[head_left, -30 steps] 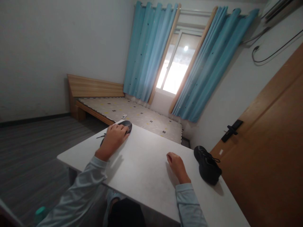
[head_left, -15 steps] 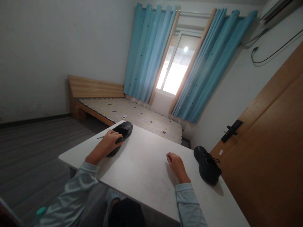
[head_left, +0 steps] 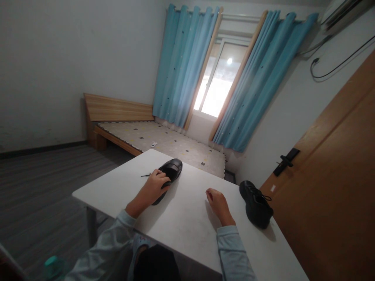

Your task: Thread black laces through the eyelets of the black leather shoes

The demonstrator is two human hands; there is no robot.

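Left hand and the black shoe under it shifted rightward across the white table, from the table's far corner at centre-left of the frame to nearer the middle. Moved together, hand gripping the shoe's heel end. Shoe's toe now more exposed, pointing to the upper right. Loose lace tip trailing at the left, carried along too. Left sleeve drawn in toward frame centre.
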